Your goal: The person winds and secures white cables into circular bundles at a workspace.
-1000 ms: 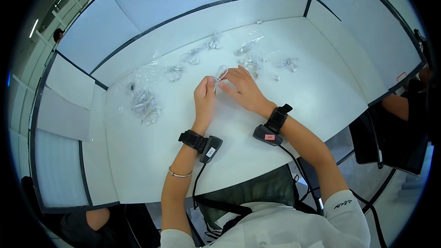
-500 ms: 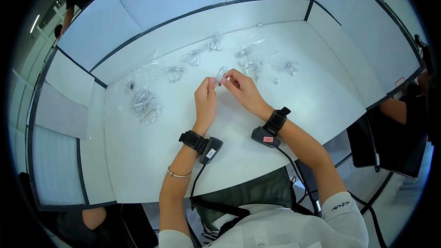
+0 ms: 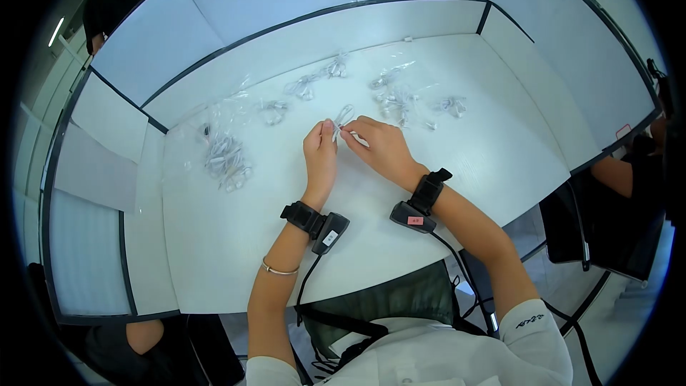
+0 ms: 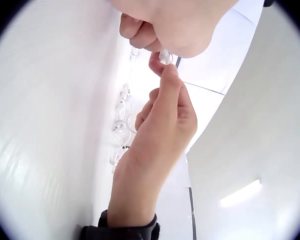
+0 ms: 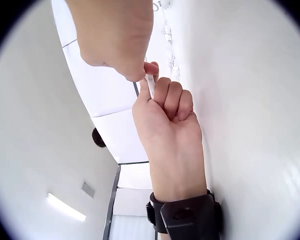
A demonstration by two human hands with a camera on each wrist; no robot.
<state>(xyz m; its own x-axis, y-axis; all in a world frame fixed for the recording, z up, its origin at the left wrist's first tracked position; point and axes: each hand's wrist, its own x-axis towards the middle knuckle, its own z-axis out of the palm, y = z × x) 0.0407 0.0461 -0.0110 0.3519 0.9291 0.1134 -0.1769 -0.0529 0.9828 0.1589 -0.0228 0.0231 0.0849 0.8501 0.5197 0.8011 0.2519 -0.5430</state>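
Observation:
A coiled white cable (image 3: pixel 346 112) is held between both hands above the middle of the table, its loop standing up past the fingertips. My left hand (image 3: pixel 319 151) pinches it between thumb and curled fingers. From the other side, my right hand (image 3: pixel 382 144) pinches the coil with thumb and fingertips, its other fingers curled. In the right wrist view, a white stretch of cable (image 5: pixel 150 86) lies along the left hand's fingers (image 5: pixel 174 96). The left wrist view shows a small pale piece of the cable (image 4: pixel 165 56) between the hands; the rest is covered by fingers.
A pile of white cables (image 3: pixel 227 161) with clear plastic lies on the left. Several smaller cable bundles (image 3: pixel 301 87) are spread along the back, and others (image 3: pixel 393 100) lie beyond the right hand. Low white walls (image 3: pixel 421 18) with dark edging surround the table (image 3: pixel 486 164).
My right hand's fingers, spread around the loop a second ago, have drawn in to a pinch lower on the coil. The loop looks narrower; the left hand has hardly moved.

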